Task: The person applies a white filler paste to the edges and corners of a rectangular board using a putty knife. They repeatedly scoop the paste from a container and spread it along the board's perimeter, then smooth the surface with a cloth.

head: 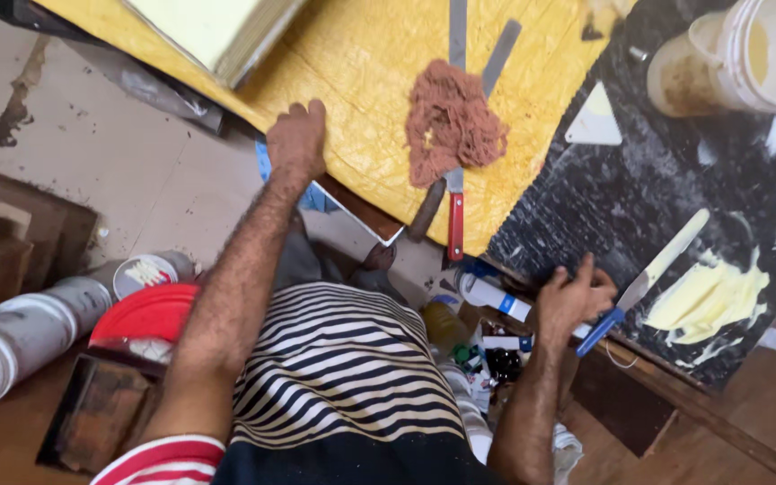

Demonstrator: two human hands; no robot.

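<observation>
My left hand rests on the near edge of a yellow sheet-covered board, fingers curled over it, holding nothing else. My right hand grips the blue handle of a putty knife whose blade lies on a black slab, beside a smear of pale yellow putty. On the yellow board sits a heap of reddish-brown fibrous material, with a red-handled scraper and a dark-handled scraper lying under its edge.
A white bucket and a stained tub stand at the slab's far end, near a white triangular scraper. White tins, a red lid, and small containers clutter the floor around my legs.
</observation>
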